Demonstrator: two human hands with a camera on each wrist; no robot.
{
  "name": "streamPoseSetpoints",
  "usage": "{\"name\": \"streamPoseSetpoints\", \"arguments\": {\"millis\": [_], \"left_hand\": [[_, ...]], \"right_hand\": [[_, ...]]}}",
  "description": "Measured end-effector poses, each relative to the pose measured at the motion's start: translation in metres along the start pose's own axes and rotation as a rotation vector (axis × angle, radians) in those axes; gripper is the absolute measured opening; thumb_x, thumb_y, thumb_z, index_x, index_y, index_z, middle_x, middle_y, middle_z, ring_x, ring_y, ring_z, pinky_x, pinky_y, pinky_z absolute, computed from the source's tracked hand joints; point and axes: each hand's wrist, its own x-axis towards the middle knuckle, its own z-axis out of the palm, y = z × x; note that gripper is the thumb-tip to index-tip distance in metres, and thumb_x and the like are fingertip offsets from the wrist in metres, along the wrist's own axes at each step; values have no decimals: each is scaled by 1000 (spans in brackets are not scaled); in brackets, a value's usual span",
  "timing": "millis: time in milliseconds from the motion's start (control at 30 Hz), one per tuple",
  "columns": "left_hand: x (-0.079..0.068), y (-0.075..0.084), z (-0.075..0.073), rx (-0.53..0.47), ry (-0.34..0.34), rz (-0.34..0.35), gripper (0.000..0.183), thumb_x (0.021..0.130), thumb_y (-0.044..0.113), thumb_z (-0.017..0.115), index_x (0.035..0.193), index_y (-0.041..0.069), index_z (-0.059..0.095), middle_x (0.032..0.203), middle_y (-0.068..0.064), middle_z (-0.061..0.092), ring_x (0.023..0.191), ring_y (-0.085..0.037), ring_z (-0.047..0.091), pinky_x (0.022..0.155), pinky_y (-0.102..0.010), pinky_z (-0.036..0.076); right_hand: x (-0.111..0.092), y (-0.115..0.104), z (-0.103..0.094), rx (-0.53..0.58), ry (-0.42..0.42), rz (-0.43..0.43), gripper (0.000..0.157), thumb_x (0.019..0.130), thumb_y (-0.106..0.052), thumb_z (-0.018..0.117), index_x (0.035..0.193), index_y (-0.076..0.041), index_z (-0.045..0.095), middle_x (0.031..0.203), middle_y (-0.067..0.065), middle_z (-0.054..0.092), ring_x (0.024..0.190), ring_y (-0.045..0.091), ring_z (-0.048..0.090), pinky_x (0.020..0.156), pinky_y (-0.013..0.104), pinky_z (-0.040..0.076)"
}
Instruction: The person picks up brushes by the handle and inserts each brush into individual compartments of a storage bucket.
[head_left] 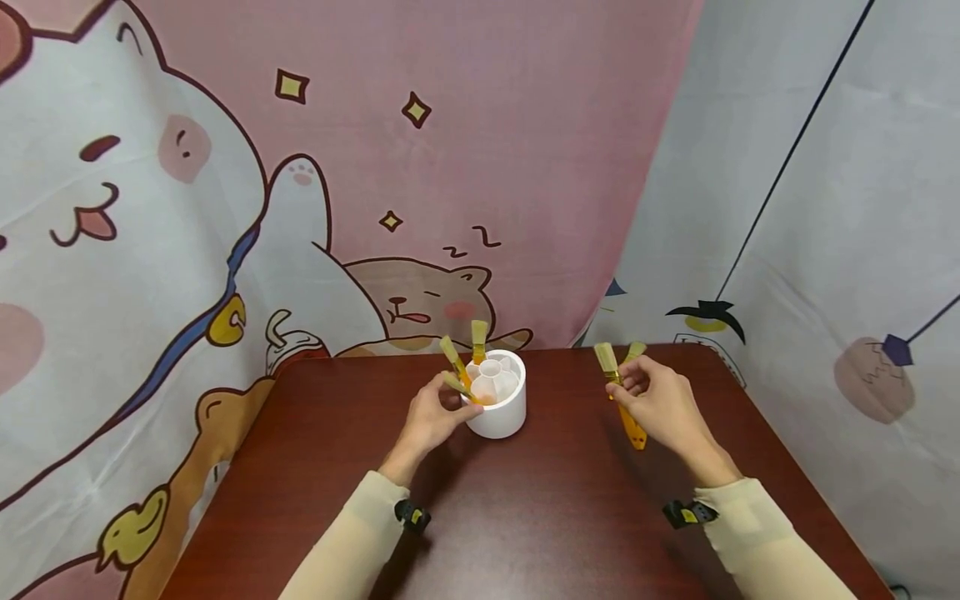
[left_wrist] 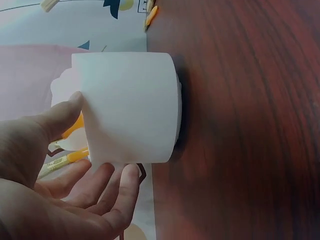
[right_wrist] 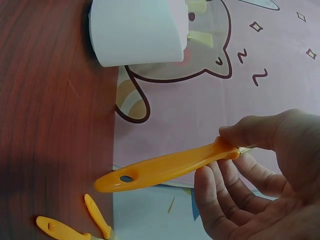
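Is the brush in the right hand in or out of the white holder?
Out: the right hand holds the brush off to one side, and the table shows between it and the holder.

Round white compartmented holder (head_left: 501,421): white outside and in
Held flat brush with orange handle (right_wrist: 165,166): solid orange, pale yellow bristles
Orange-handled brushes in the holder (head_left: 478,335): matching orange, pale yellow bristles
Smooth reddish-brown table (head_left: 555,517): dark, streaked grain
Pink fabric backdrop (head_left: 540,167): white and tan cartoon animals, brown outlines, yellow stars
Pale grey fabric backdrop (head_left: 840,208): black lines, dark blue shapes
Long fabric sleeves (head_left: 352,529): plain cream
Small wrist devices (head_left: 412,517): black, yellow-green patches
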Motion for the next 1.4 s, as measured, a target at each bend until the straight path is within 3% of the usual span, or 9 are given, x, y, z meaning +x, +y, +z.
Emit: {"name": "streamPoseSetpoints", "arguments": {"millis": [400, 633, 767, 967, 1233, 1400], "left_hand": [[0, -2, -2, 19, -28, -9, 56, 99, 26, 97, 143, 4, 71, 141, -20, 80, 127, -39, 81, 99, -46, 70], [1, 2, 6, 16, -1, 2, 76, 94, 36, 101, 154, 4, 67, 137, -18, 79, 119, -34, 81, 91, -38, 68], [3, 4, 10, 49, 14, -6, 86, 91, 42, 102, 159, 5, 65, 124, -16, 78, 107, -28, 73, 84, -32, 58], [3, 6, 13, 52, 30, -6, 90, 89, 42, 103, 162, 7, 63, 131, -17, 76, 110, -31, 72, 89, -35, 56], [1, 7, 13, 44, 27, -33, 92, 90, 42, 103, 163, 7, 60, 129, -17, 75, 114, -36, 71, 89, -37, 56], [1, 7, 12, 41, 17, -61, 96, 90, 45, 103, 167, 8, 58, 141, -17, 74, 120, -32, 70, 100, -45, 61]], "right_hand": [[-1, -14, 1, 26, 13, -43, 27, 104, -24, 92, 118, -6, 77, 105, 12, 84, 93, 23, 77, 71, 22, 58], [3, -24, 3, 32, 29, -87, 25, 102, -21, 93, 115, -7, 77, 102, 9, 83, 89, 19, 76, 74, 21, 58], [5, -30, 5, 39, 40, -107, 24, 102, -20, 93, 115, -8, 77, 101, 8, 84, 91, 21, 78, 76, 22, 59], [6, -40, 8, 60, 34, -116, 25, 104, -22, 91, 117, -7, 76, 103, 10, 83, 96, 26, 80, 77, 24, 60], [10, -55, 16, 109, 57, -149, 26, 104, -23, 92, 117, -7, 77, 103, 10, 83, 90, 21, 78, 78, 20, 61], [15, -65, 23, 138, 58, -164, 27, 104, -25, 93, 119, -9, 77, 104, 9, 84, 89, 20, 78, 78, 21, 61]]}}
